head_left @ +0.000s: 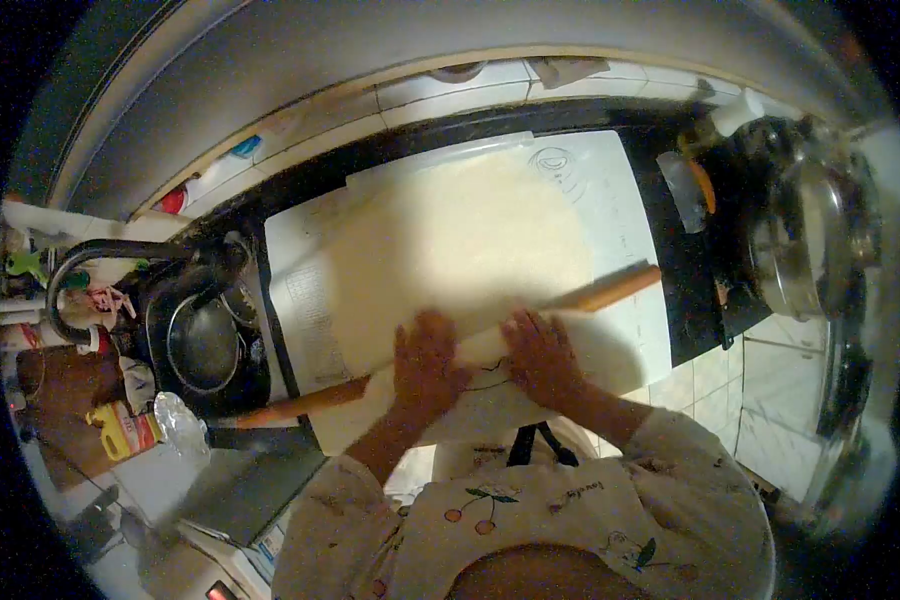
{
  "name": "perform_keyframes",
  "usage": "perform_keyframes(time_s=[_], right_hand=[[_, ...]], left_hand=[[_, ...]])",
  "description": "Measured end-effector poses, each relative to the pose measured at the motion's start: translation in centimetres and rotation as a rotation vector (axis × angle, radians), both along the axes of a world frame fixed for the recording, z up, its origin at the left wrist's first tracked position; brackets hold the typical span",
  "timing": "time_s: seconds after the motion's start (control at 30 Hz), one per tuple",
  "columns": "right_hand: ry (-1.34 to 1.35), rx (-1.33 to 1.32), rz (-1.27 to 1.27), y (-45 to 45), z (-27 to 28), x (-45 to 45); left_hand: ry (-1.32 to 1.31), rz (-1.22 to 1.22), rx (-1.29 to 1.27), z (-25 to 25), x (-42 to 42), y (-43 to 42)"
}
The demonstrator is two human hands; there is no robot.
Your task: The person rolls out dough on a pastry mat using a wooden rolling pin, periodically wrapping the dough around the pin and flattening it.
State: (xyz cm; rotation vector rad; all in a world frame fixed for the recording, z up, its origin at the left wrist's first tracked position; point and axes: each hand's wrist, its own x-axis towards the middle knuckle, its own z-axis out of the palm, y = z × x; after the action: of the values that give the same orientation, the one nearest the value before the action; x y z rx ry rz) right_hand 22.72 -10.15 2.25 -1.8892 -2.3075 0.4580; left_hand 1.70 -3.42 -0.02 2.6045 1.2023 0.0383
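Note:
A large, thin, pale sheet of dough (460, 235) lies spread over a white mat (625, 215) on the counter. Slanting across its near side is a long wooden rolling pin (615, 290), its two ends sticking out past the dough. The pin's middle is covered, seemingly by dough wrapped around it. My left hand (430, 365) rests over that covered middle, fingers bent down onto it. Close by on the right, my right hand (542, 352) grips the same covered stretch. Under the palms, the near edge of the dough is partly hidden.
A black sink (205, 345) with a curved faucet (60, 285) is at left. Near it stand a yellow bottle (120, 430) and crumpled foil (180, 425). A glass-like pot (805, 240) stands at right. A cabinet (450, 45) overhangs the back.

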Motion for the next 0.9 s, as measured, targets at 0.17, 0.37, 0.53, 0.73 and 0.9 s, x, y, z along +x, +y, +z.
perform_keyframes(time_s=[0.17,0.37,0.53,0.73,0.9], right_hand=[[0.085,-0.395,-0.158,-4.6,2.0,2.2],[-0.027,0.043,-0.042,-7.3,-0.2,6.4],[0.078,0.066,-0.175,-11.8,-1.7,7.1],[0.077,-0.081,-0.102,-12.7,1.6,8.4],[0.065,0.395,-0.292,-11.1,4.1,9.3]], left_hand=[[0.038,-0.044,-0.027,-2.0,-4.0,-9.9],[0.079,0.212,-0.067,-1.3,-8.3,-12.3],[0.03,0.241,0.067,-1.8,-10.2,-15.3],[-0.044,0.259,0.086,3.1,-9.8,-16.1],[0.007,0.405,0.036,4.6,-9.7,-17.2]])
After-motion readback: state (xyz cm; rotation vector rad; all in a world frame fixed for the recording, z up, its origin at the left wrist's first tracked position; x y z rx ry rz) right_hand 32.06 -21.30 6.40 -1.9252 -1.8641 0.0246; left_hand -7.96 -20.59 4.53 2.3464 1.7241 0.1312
